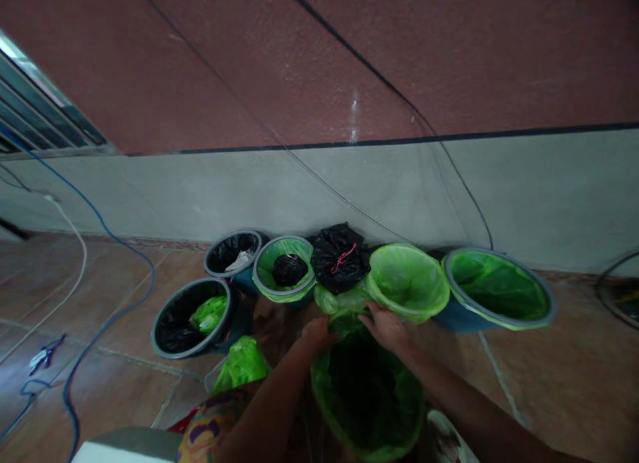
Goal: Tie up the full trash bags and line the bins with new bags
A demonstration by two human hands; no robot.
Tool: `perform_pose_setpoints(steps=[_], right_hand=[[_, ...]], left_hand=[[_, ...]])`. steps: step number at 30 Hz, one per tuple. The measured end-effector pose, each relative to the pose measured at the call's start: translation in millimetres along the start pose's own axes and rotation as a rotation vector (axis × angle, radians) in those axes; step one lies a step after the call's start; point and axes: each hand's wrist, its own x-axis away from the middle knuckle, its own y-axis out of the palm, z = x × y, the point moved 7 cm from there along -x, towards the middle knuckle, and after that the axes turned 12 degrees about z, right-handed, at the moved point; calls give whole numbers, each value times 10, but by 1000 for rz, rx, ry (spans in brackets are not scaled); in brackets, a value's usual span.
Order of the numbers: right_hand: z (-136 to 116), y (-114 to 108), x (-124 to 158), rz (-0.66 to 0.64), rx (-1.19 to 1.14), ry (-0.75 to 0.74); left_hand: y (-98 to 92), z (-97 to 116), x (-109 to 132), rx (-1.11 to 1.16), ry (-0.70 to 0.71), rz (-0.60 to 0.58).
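A bin lined with a green trash bag (322,390) stands close in front of me, its mouth tilted toward me and its inside dark. At the far edge of that mouth, my left hand (318,334) is closed on the bag's rim. My right hand (385,326) grips the same edge a little further right, fingers bent over the plastic. Just beyond my hands sits a black garbage bag (339,260) tied with a red string, on top of another bin with a pale green liner (344,299). Some fingertips are hard to see in the dim light.
Along the wall stand a light green lined bin (407,283), a grey-rimmed bin (499,287), a bin (283,269) holding a black bundle, and two black-lined bins (172,323) (219,255). A green bag (243,363) lies left of my arm. A blue cable (103,323) and keys (44,356) are on the floor.
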Motion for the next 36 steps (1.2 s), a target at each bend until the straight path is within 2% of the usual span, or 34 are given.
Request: perform_pose_setpoints(steps=[3, 6, 8, 11, 16, 20, 26, 30, 33, 36], right_hand=[[-141, -114, -104, 79, -57, -55], [-301, -105, -147, 88, -81, -121], [-353, -42, -144, 76, -84, -125], [-336, 62, -127, 63, -64, -84], [-263, 103, -115, 81, -94, -84], [-246, 110, -99, 90, -132, -118], [-287, 156, -40, 82, -164, -184], [-254, 60, -48, 138, -280, -165], [-168, -81, -114, 213, -334, -90], [-180, -132, -202, 186, -288, -95]], left_hand=[[-170, 76, -60, 93, 31, 151], [-287, 248, -85, 90, 128, 272], [-277, 366, -81, 62, 198, 283], [-212, 437, -79, 30, 212, 283], [-170, 410, -73, 26, 172, 321], [-165, 369, -35, 9, 165, 290], [-162, 315, 36, -30, 251, 235], [-212, 288, 66, 13, 272, 226], [-326, 265, 64, 54, 187, 287], [-422, 302, 36, 117, 117, 361]])
